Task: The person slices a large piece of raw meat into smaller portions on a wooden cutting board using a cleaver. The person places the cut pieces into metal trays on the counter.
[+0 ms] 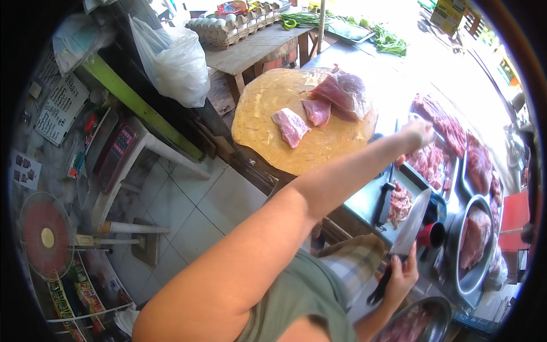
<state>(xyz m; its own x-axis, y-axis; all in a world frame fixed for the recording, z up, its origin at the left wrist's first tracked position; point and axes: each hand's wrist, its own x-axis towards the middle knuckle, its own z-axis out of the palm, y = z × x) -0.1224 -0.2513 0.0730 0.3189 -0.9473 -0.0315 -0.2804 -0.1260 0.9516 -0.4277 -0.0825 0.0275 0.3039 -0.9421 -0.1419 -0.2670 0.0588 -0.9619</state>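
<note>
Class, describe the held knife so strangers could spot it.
Find the large, rounded, tan wooden chopping block. Below and right of it is the bare right hand, holding the long black-handled metal knife; its broad silvery blade sets it apart from the pink meat scraps nearby.

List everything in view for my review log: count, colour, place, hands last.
Knife: one, silver, dark handle, lower right
Chopping block: one, yellowish tan, centre
Meat pieces: at least three, pink, on the block
Other meat: many, red, right
Basins: at least two, silver, lower right
Cup: one, red, right
Eggs: many, white, top
Vegetables: several, green, top
Large plastic bag: one, white, upper left
Scale: one, pale, dark panel, left
Fan: one, red, lower left
Floor tiles: several, pale grey, left
Left hand: one, right, near other meat, grip unclear
Right hand: one, lower right, holding the knife
</note>
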